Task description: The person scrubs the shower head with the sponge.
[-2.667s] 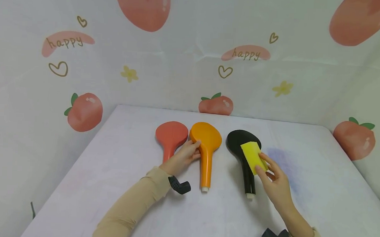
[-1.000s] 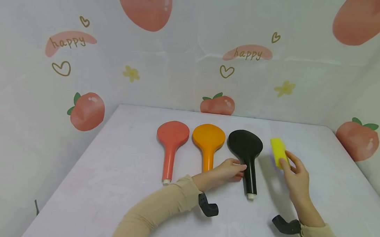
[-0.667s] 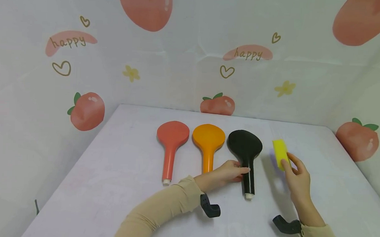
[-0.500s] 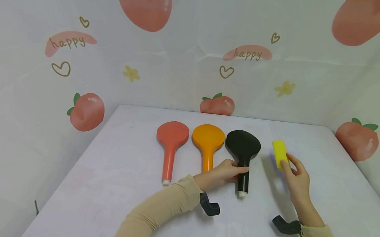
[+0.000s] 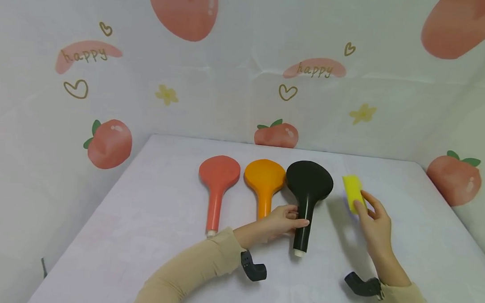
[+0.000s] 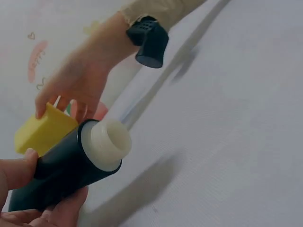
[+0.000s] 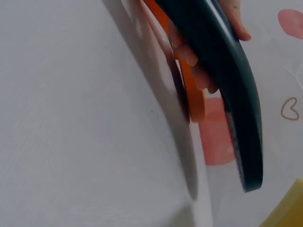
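My left hand (image 5: pixel 282 220) grips the handle of a black shower head (image 5: pixel 308 180), thumb across the front and fingers behind. The left wrist view shows its pale hollow end fitting (image 6: pixel 111 142) and a shadow on the table below, so it is raised. In the right wrist view, the black shower head (image 7: pixel 222 61) stands clear above the table. My right hand (image 5: pixel 376 227) pinches a yellow sponge (image 5: pixel 352 193) between thumb and fingers, to the right of the black head and apart from it. An orange shower head (image 5: pixel 264 174) and a red shower head (image 5: pixel 219 170) lie to the left.
A white-covered table (image 5: pixel 144 201) bears everything. Behind it hangs a white cloth backdrop (image 5: pixel 228 88) printed with peach-like fruit, hearts and "happy". My left forearm passes over the table in front of the orange handle and near the red one's end.
My left hand has gone from the orange shower head to the black one, gripped it, lifted it and shifted it left. My right hand with the sponge has moved right, off the black head.
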The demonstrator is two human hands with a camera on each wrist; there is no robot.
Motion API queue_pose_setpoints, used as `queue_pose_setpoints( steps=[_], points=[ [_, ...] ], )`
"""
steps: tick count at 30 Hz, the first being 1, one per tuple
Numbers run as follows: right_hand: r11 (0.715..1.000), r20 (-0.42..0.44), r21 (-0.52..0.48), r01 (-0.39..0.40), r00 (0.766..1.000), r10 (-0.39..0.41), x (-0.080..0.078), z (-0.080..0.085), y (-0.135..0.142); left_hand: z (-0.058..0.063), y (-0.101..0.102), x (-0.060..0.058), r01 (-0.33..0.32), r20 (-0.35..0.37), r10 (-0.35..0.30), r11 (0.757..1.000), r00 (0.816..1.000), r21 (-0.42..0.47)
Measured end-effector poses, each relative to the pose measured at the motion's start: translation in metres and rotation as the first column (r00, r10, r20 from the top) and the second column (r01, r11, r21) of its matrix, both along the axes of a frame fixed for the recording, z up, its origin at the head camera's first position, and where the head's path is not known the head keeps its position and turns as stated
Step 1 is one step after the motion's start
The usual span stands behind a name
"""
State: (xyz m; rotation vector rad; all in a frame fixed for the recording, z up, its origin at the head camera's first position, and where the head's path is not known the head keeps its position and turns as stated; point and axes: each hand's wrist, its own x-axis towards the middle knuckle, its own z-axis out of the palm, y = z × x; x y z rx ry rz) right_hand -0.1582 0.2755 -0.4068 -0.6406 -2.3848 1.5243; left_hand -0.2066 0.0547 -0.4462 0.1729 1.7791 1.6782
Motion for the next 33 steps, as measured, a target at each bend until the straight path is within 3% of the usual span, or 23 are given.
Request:
queue_pose_setpoints(
  steps=[4,10,13,15,19,22,25,29,31,33],
  points=[
    [1.0,-0.053,0.013,-0.026,0.998,0.027,-0.001,0.006,-0.006,0.001,-0.016,0.005,0.014,-0.126,-0.009,0.999,0.992,0.035],
    [0.991,-0.171,0.088,-0.096,0.979,0.11,0.0,0.011,-0.019,0.007,-0.041,0.015,-0.009,-0.28,0.024,0.998,0.96,0.055],
    [0.981,-0.262,0.123,-0.148,0.949,0.176,0.001,0.015,-0.03,0.012,-0.051,0.023,-0.045,-0.319,0.067,0.996,0.945,0.075],
    [0.973,-0.335,0.14,-0.184,0.916,0.221,0.002,0.019,-0.039,0.015,-0.057,0.028,-0.054,-0.347,0.086,0.993,0.934,0.101],
    [0.936,-0.48,0.237,-0.259,0.807,0.344,0.005,0.025,-0.058,0.021,-0.068,0.04,-0.042,-0.42,0.096,0.99,0.902,0.135],
    [0.892,-0.563,0.365,-0.267,0.7,0.44,0.007,0.028,-0.072,0.024,-0.073,0.048,-0.042,-0.445,0.101,0.989,0.89,0.14],
    [0.842,-0.626,0.481,-0.246,0.576,0.526,0.007,0.03,-0.087,0.027,-0.077,0.055,-0.03,-0.469,0.094,0.989,0.878,0.143],
    [0.753,-0.65,0.627,-0.201,0.397,0.647,0.007,0.034,-0.106,0.024,-0.078,0.058,-0.019,-0.518,0.079,0.993,0.852,0.12],
    [0.701,-0.632,0.694,-0.167,0.325,0.703,0.006,0.035,-0.113,0.022,-0.078,0.06,-0.021,-0.553,0.073,0.995,0.83,0.099],
    [0.645,-0.591,0.753,-0.133,0.296,0.751,0.005,0.032,-0.118,0.021,-0.079,0.061,-0.032,-0.577,0.073,0.996,0.813,0.081]
  ],
)
